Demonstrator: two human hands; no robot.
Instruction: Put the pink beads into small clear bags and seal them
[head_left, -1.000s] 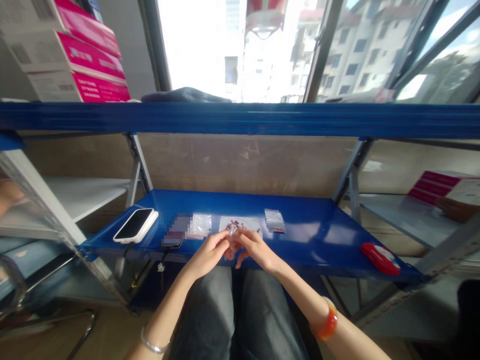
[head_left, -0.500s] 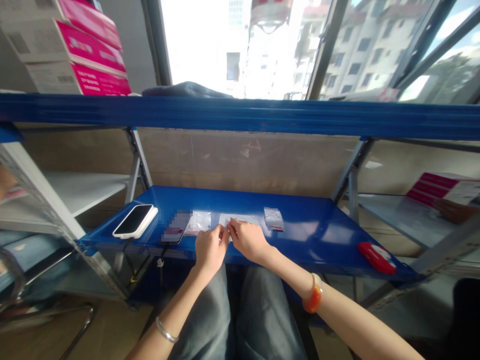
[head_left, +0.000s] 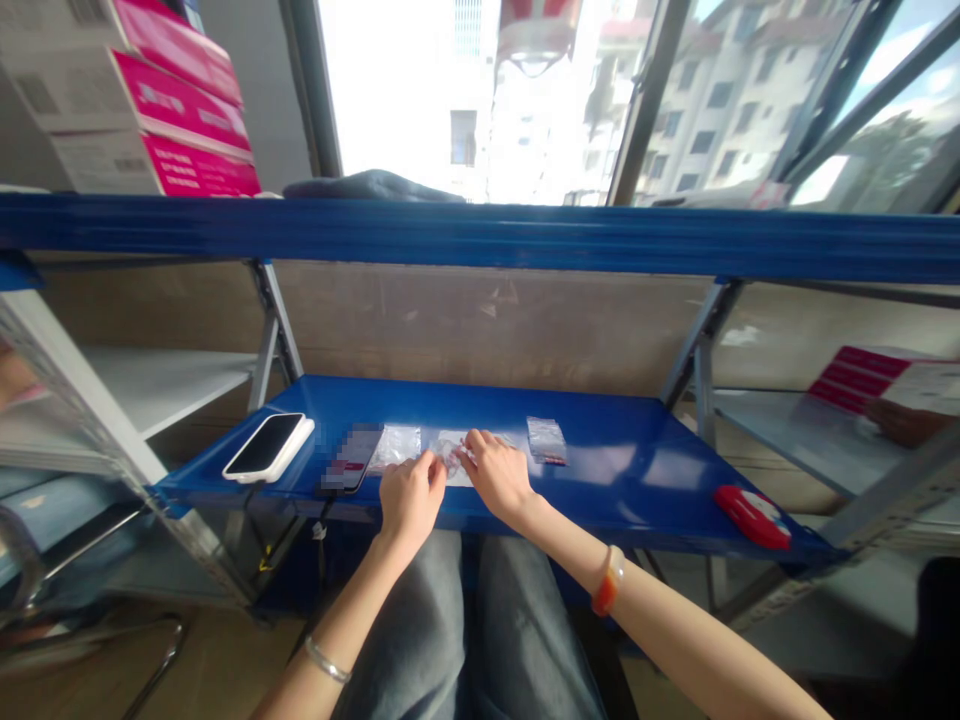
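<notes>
Lying near the left front corner of the blue shelf [head_left: 637, 470], a white-cased phone [head_left: 270, 447], screen up; resting just right of it at the front edge, a second phone [head_left: 351, 458], with a clear packet [head_left: 400, 444] touching its right side. Hovering over the front edge at the middle, the left hand [head_left: 409, 495], fingers curled in narrow and pinching the left end of a small clear plastic bag [head_left: 450, 455]. Lying flat beneath that bag, a white sheet [head_left: 459, 472] close to the front edge. Gripping the bag's right end, the right hand [head_left: 496, 472], fingertips drawn together on the plastic, an orange bangle [head_left: 606, 582] sitting on its wrist. Resting just beyond the right hand toward the back, another small clear packet [head_left: 547, 440]. Lying well apart near the right front corner, a red case [head_left: 751, 515]
</notes>
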